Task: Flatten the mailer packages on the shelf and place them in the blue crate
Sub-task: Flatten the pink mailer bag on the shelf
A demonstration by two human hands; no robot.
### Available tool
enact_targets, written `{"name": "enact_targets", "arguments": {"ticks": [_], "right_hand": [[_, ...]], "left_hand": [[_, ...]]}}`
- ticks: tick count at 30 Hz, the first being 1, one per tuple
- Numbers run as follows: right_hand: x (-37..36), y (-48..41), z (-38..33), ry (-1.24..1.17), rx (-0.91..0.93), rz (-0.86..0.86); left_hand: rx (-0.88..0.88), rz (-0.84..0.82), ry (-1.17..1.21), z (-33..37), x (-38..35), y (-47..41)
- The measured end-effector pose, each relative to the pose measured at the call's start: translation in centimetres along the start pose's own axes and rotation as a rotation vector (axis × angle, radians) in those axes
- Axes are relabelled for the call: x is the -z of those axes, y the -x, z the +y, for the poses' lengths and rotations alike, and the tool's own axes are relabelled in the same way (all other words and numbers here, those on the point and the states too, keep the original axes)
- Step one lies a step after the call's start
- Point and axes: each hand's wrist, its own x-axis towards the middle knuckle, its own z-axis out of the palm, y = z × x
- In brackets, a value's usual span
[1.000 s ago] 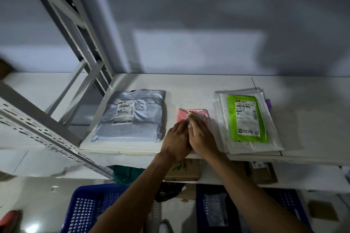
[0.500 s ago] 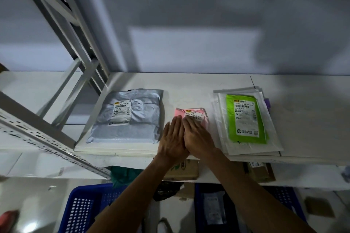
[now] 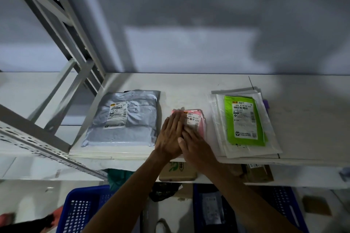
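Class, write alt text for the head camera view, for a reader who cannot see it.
A person's left hand and right hand press flat on a pink mailer on a white shelf. A grey mailer lies to its left, a green mailer atop pale mailers to its right; blue crates stand below.

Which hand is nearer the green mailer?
Right. The right hand presses the pink mailer just left of the green mailer; the left hand lies beside it, farther left, nearer the grey mailer.
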Motion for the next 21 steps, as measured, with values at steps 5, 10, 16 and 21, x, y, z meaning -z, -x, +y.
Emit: {"name": "enact_targets", "arguments": {"ticks": [5,10,16,21], "right_hand": [[-0.7,1.7,-0.4,-0.033,-0.046,-0.103],[-2.0,2.5,-0.1,0.008,-0.054,0.010],[-2.2,2.5,0.1,-0.002,-0.074,0.001],[-2.5,5.9,0.6,0.086,-0.099,0.017]], "left_hand": [[0.007,-0.120,-0.065,-0.8,-0.8,0.0],[0.036,-0.187,-0.107,-0.6,-0.9,0.0],[0.058,-0.234,-0.105,-0.7,-0.8,-0.2],[0.093,-0.148,-0.002,-0.2,-0.7,-0.3]]}}
